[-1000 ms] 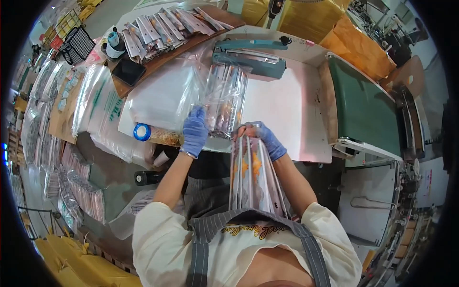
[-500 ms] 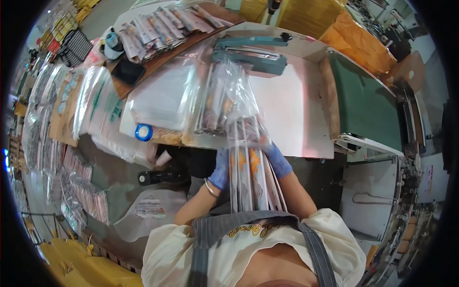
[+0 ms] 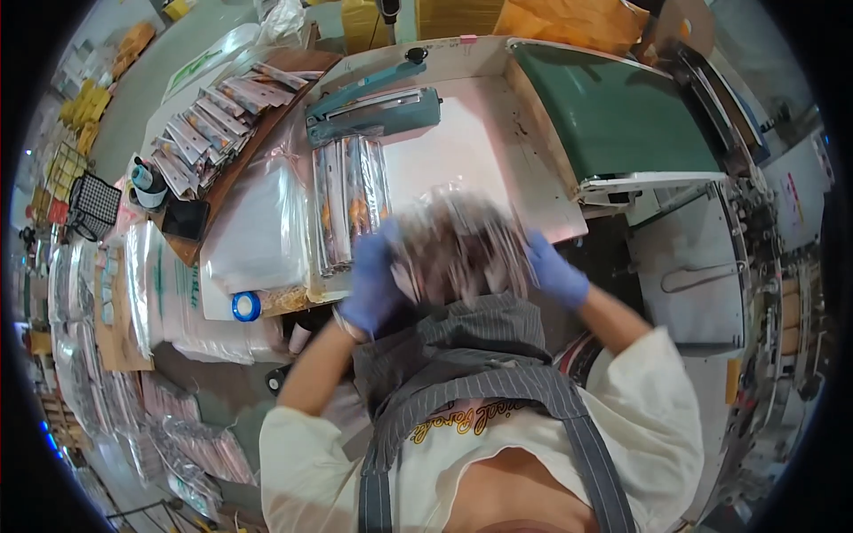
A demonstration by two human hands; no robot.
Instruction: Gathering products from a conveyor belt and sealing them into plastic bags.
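We've got both hands up in front of the chest, each in a blue glove. The left hand (image 3: 371,282) is wrapped around the left edge of a clear plastic bag (image 3: 460,244), fingers curled over it, and the right hand (image 3: 554,273) grips the right edge the same way, so the bag sits between the two hands, just above the striped apron (image 3: 462,355). The bag is badly blurred; we can make out something brownish inside but can't tell what it is.

Right beside the left hand, a bundle of long clear packets (image 3: 348,209) lies flat on the pale worktable (image 3: 462,155), running away from us toward a teal heat sealer (image 3: 373,111) at the far edge. We can see orange bits inside those packets. To the left of them rests a stack of empty clear bags (image 3: 253,235), and at its near corner sits a blue roll of tape (image 3: 245,306).

Further left, a wooden board (image 3: 258,133) carries a fanned row of flat packets (image 3: 200,133), with a small black tray (image 3: 186,219) at its near end. On the right of the table we've got a machine with a green belt (image 3: 622,115), well apart from the hands. More packets in clear wrap are piled on the floor (image 3: 178,435) down at our left.
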